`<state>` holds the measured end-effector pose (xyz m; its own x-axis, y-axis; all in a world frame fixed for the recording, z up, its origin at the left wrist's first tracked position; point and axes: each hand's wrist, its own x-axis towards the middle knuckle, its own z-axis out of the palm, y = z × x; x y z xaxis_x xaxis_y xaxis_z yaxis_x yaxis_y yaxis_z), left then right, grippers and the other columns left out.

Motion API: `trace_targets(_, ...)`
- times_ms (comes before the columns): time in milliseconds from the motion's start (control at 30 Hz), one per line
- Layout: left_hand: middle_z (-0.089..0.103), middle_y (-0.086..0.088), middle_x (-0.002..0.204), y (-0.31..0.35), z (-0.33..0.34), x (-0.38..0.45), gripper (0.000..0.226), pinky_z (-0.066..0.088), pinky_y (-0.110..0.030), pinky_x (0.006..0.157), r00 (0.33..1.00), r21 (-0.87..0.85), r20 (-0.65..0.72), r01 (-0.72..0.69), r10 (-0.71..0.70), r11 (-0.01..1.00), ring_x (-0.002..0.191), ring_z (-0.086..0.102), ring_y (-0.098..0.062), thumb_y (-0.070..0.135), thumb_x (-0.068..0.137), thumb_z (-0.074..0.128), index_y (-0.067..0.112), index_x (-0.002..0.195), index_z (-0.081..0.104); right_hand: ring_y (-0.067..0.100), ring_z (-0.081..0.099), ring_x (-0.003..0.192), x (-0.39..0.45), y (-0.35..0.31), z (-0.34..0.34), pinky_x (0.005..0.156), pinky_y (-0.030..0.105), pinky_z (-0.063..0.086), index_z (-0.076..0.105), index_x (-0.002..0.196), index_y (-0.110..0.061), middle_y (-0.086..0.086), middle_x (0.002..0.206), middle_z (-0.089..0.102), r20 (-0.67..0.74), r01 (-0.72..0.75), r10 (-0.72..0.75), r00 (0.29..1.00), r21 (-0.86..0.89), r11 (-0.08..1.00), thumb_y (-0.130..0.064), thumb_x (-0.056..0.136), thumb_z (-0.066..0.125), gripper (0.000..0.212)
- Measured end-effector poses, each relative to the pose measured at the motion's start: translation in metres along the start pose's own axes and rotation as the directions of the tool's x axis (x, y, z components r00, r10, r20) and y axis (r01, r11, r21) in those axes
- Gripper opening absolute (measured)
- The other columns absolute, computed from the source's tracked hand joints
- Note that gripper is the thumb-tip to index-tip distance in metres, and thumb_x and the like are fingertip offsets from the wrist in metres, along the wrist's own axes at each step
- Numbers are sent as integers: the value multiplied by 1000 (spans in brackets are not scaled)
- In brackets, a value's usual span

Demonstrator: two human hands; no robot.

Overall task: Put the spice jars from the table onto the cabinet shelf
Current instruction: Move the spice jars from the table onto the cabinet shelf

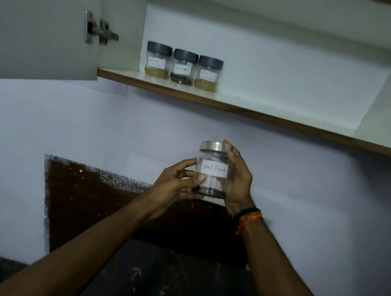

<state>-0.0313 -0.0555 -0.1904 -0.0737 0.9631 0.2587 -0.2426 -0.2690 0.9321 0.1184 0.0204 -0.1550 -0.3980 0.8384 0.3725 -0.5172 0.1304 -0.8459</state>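
While both hands are cupping a clear jar (212,172) labelled Black Pepper in mid-air, the person is facing the open cabinet. The left hand (174,189) is curling its fingers round the jar's lower left side, thumb lying across the front, and the right hand (237,180) is wrapping the right side, with its fingertips reaching up to the metal lid (214,146). The jar is standing upright, its long axis vertical, with a little dark spice sitting at the bottom. It is hanging well below the shelf (257,106), in front of the pale wall. The free stretch of shelf is lying up and slightly to the right of the hands, just beside three dark-lidded jars (183,66) lined up at the left end. So the coming move is probably a lift up and forward, keeping the jar upright, and the right hand seems nearer the open space. A dark counter (172,281) is showing below the arms.
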Motion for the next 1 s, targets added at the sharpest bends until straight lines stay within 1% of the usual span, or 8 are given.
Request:
trace_targets(133,69,-16,122,31,7,19,57,56,-54,94,999,25,16,-47,46,999,109,69,-36,23,80,81,23,132,60,20,69,103,19,-32,14,83,37,58,62,123,-20,0,113,71,19,77,-75,997,-156,985,-41,95,54,36)
trace_targets(267,68,-19,120,66,12,37,58,56,-54,93,992,82,56,-119,115,990,107,69,-38,21,80,81,21,133,58,36,61,118,36,-64,28,99,52,50,58,129,-15,13,127,66,32,134,-130,991,-230,964,-52,90,57,55)
trace_targets(367,68,-19,117,91,16,47,55,57,-54,92,986,161,90,-155,142,975,103,71,-36,20,81,80,22,132,58,38,61,117,49,-81,34,97,52,51,58,129,-10,16,127,65,52,174,-167,985,-229,958,-49,92,58,53)
trace_targets(567,70,-8,120,135,23,68,54,60,-39,86,978,312,147,-189,149,931,107,71,-25,28,84,79,20,132,55,30,67,104,68,-103,37,84,41,57,56,130,-7,17,122,66,34,203,-200,979,-162,966,-43,93,62,51)
trace_targets(700,64,-9,127,164,31,88,72,59,-46,90,973,343,92,-229,210,911,109,70,-25,40,83,78,19,142,44,27,68,103,80,-109,38,82,42,58,58,130,-15,14,126,65,21,230,-230,973,-167,959,-43,90,66,49)
trace_targets(800,67,-2,125,184,38,99,64,61,-35,80,963,416,141,-268,229,869,110,69,-22,47,83,75,28,139,51,23,69,104,86,-113,39,74,35,58,55,131,-17,9,127,64,-14,239,-244,970,-156,958,-45,87,69,54)
trace_targets(867,70,1,118,195,43,106,50,61,-30,73,953,473,193,-300,235,829,106,70,-17,46,83,76,31,128,62,29,69,105,90,-117,40,74,40,60,54,130,-15,9,123,66,-32,239,-247,968,-155,958,-48,82,71,61)
trace_targets(1000,73,-8,110,208,51,121,28,62,-39,79,928,525,272,-364,253,769,102,71,-25,36,88,74,19,110,70,45,63,111,97,-132,43,91,62,53,52,133,-4,24,128,62,0,232,-237,972,-200,952,-52,85,63,69)
